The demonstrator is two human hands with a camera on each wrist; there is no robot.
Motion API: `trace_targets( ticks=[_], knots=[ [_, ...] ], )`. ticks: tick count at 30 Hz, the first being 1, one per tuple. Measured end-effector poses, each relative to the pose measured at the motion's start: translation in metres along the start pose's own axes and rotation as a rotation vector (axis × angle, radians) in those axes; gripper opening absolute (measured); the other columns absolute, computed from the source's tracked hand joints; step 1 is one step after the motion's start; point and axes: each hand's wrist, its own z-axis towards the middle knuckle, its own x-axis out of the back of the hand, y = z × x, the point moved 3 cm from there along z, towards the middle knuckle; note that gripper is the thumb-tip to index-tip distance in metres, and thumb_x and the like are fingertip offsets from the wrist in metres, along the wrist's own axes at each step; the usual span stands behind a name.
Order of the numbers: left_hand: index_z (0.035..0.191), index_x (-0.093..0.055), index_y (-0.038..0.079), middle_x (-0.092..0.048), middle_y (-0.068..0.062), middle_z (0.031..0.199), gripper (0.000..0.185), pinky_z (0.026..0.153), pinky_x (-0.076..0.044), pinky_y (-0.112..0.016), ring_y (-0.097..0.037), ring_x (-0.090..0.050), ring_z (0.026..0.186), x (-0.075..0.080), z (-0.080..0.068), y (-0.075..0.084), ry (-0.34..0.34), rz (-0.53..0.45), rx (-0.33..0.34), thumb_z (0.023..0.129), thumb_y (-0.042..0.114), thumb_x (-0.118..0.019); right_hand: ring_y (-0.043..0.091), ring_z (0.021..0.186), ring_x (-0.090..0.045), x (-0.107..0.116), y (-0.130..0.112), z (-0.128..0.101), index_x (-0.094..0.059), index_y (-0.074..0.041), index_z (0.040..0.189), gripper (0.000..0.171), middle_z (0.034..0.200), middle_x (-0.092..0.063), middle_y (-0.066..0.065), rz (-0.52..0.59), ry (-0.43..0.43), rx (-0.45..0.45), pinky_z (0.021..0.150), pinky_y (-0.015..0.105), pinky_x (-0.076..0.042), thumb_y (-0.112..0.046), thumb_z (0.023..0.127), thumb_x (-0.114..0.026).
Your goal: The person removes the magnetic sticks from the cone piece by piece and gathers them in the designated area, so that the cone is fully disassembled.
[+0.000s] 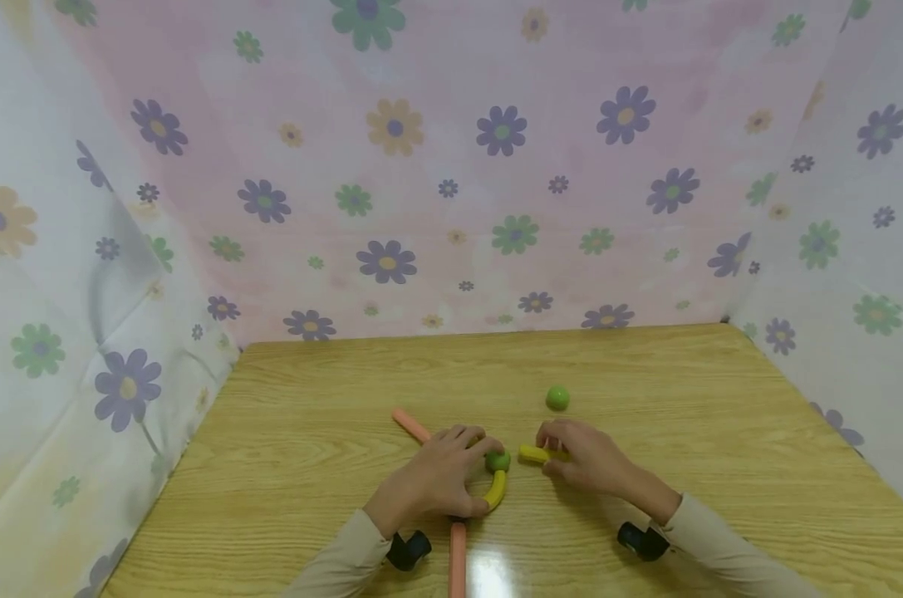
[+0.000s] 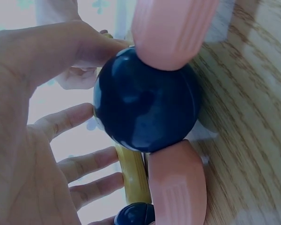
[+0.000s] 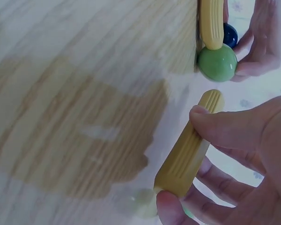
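Observation:
My left hand (image 1: 439,473) grips a joined figure of balls and rods on the table. Its thumb lies at a dark blue ball (image 2: 147,101), and a finger touches a green ball (image 1: 498,461). A curved yellow rod (image 1: 498,490) meets that green ball. Pink rods (image 1: 458,561) (image 2: 178,183) join the dark blue ball on two sides; a second dark blue ball (image 2: 136,214) shows lower in the left wrist view. To the right, my right hand (image 1: 589,457) pinches a loose yellow rod (image 3: 189,145) between thumb and fingers, its tip apart from the green ball.
Another green ball (image 1: 558,398) lies on the wooden table (image 1: 331,382) beyond my right hand. One pink rod (image 1: 409,423) sticks out behind my left hand. Flowered cloth (image 1: 451,208) hangs at the back and both sides. Dark wrist cameras (image 1: 409,550) sit under the sleeves.

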Motion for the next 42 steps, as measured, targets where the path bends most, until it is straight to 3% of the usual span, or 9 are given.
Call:
trace_targets(
  ticks=[18,29,42],
  knots=[
    [0.132,-0.047,0.029,-0.045,0.002,0.13,0.06,0.104,-0.033,-0.042,-0.021,-0.044,0.12,0.004,-0.003,0.002,0.0,-0.014,0.011,0.079,0.046,-0.068,0.01,0.075,-0.054,0.029,0.03,-0.014,-0.063,-0.016,0.093,0.024,0.084,-0.056,-0.007,-0.043,0.077,0.038,0.062,0.028,-0.047,-0.003,0.077,-0.076],
    [0.133,-0.046,0.03,-0.044,0.003,0.132,0.06,0.103,-0.032,-0.043,-0.021,-0.042,0.122,0.001,-0.003,0.001,-0.007,-0.033,0.024,0.08,0.046,-0.067,0.013,0.077,-0.055,0.045,0.055,-0.024,-0.065,-0.01,0.099,0.031,0.088,-0.059,-0.004,-0.018,0.108,0.056,0.066,0.032,-0.049,0.007,0.075,-0.074],
    [0.132,-0.046,0.031,-0.044,0.002,0.134,0.059,0.105,-0.03,-0.044,-0.021,-0.041,0.122,0.0,-0.002,0.0,0.0,-0.045,0.03,0.079,0.045,-0.068,0.014,0.078,-0.054,0.06,0.085,-0.026,-0.066,-0.01,0.095,0.035,0.088,-0.061,-0.003,0.018,0.176,0.071,0.066,0.032,-0.048,0.014,0.071,-0.072]
  ],
)
